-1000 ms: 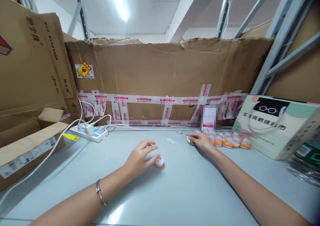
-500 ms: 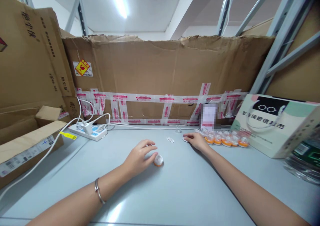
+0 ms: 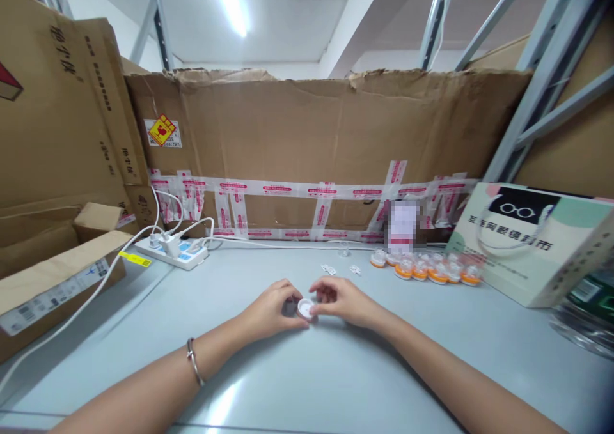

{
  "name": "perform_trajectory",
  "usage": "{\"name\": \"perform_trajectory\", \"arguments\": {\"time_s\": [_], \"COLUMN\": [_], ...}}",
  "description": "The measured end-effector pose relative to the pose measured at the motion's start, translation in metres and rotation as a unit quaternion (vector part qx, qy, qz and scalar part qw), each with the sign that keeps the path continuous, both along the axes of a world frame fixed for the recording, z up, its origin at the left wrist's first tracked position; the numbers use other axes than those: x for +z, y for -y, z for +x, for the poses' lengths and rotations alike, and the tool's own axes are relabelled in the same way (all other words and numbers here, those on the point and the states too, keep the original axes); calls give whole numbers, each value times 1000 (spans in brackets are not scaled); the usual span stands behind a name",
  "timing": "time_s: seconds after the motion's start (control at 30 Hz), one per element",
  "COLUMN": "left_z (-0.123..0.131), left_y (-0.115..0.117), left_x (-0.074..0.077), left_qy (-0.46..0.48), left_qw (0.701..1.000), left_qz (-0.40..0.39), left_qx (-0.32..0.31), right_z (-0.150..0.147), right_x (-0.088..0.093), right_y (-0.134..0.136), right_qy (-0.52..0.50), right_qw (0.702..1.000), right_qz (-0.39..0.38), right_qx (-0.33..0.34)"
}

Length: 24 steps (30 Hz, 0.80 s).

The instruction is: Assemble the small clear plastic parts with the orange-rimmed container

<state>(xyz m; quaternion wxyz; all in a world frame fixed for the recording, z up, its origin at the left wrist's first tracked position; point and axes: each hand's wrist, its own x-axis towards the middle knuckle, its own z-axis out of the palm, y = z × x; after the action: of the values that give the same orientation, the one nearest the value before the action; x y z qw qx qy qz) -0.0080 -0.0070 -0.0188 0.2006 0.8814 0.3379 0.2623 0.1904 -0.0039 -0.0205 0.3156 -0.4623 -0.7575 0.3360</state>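
In the middle of the table a small round white cup sits between my two hands, its hollow side facing up. My left hand curls around its left side, thumb low at the near edge and fingers at the far edge. From the right, my right hand has its thumb at the cup's rim with the other fingers bent above; whatever they may pinch is hidden. Beyond the hands lie small white cut-out pieces and another small white piece.
Several clear-topped orange-and-white round containers stand at the back right, near a paper bag and a clear plastic bottle. A power strip with white cables lies back left, beside an open carton. A large cardboard panel closes the back.
My right hand has come from the white pieces at the back to the cup. My left hand has closed in around the cup, whose orange edge no longer shows.
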Motion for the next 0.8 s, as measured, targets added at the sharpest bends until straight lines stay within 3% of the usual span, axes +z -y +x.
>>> {"name": "perform_trajectory", "arguments": {"time_s": [0.2, 0.37, 0.5, 0.67, 0.8], "left_z": [3, 2, 0, -4, -4], "left_y": [-3, -6, -7, -3, -1], "left_x": [-7, -8, -7, -3, 0], "left_qy": [13, 2, -2, -1, -10], "left_qw": [1000, 1000, 1000, 999, 998], "left_qz": [12, -6, -23, -43, -56], "left_qx": [17, 15, 21, 10, 19], "right_z": [-14, -14, -13, -8, -20], "right_x": [-3, -3, 0, 1, -8], "right_y": [10, 11, 6, -13, -31], "right_qy": [1, -9, -54, -37, 36], "right_qw": [999, 999, 998, 990, 991], "right_qz": [-22, 21, 37, 47, 68], "right_qx": [25, 31, -9, -129, -111]}}
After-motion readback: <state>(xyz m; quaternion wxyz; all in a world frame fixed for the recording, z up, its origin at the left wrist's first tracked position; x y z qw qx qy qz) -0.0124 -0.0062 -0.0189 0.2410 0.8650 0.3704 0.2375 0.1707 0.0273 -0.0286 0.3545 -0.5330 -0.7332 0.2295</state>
